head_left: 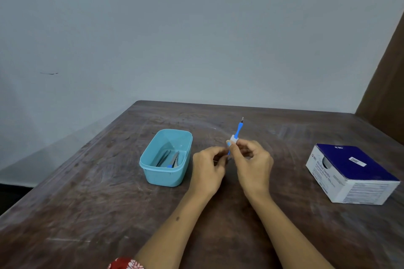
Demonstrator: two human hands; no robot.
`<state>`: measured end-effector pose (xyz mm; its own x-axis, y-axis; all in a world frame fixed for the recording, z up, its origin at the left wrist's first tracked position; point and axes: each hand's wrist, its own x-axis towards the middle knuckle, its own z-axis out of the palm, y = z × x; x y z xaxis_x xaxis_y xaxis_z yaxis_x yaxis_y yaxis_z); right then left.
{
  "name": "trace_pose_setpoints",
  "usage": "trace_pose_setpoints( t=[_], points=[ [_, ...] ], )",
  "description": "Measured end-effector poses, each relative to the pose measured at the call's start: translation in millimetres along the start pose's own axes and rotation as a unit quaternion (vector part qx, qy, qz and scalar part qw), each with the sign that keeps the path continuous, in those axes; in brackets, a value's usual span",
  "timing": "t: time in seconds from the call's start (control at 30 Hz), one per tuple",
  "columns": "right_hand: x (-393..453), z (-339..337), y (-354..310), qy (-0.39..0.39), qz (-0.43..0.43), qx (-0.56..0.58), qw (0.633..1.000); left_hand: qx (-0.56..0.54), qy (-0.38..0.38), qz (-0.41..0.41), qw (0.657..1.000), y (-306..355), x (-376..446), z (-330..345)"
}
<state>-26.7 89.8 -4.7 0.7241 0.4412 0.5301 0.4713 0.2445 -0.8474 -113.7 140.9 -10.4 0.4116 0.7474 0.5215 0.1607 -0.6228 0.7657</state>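
A slim blue-handled tool point(237, 130) with a small metal tip points up and away over the middle of the table. My right hand point(251, 164) pinches a small white swab point(233, 138) around the tool's shaft. My left hand point(207, 167) grips the tool's lower end, which its fingers hide. Both hands meet just above the tabletop.
A light blue plastic tub point(153, 172) left of my hands holds several metal instruments point(171, 158). A blue and white box of alcohol swabs point(352, 176) lies at the right. The brown wooden table point(87, 203) meets a grey wall; a brown panel point(387, 85) stands far right.
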Motion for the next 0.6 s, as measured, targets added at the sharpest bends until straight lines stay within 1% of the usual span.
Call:
trace_pose_setpoints(
  t=[0.07,0.2,0.3,0.37,0.43,0.53,0.6],
  points=[
    [1.4,-1.3,-1.7,0.029,-0.017,0.009,0.999,-0.006,-0.01,-0.006,1.0,0.7,-0.4,1.1],
    [2.9,-1.3,0.6,0.021,-0.004,-0.003,1.0,0.002,-0.022,-0.003,1.0,-0.3,-0.9,0.7],
    [4.2,-3.3,2.1,0.022,-0.022,-0.024,0.999,0.003,0.01,-0.003,1.0,0.3,-1.4,1.4],
    [5.3,-5.4,5.3,0.021,-0.052,-0.057,0.997,0.006,0.051,0.004,0.999,2.2,-1.3,1.4],
    [5.6,-6.7,7.4,0.011,-0.091,-0.089,0.992,-0.016,0.084,0.016,0.996,4.0,-0.5,0.7],
    [3.2,-6.0,6.7,-0.022,-0.17,-0.155,0.973,-0.055,0.1,0.027,0.993,8.0,-0.1,-0.3],
    [1.8,-5.6,6.3,-0.037,-0.196,-0.174,0.964,-0.061,0.106,0.032,0.992,9.1,0.0,-0.4]
  ],
)
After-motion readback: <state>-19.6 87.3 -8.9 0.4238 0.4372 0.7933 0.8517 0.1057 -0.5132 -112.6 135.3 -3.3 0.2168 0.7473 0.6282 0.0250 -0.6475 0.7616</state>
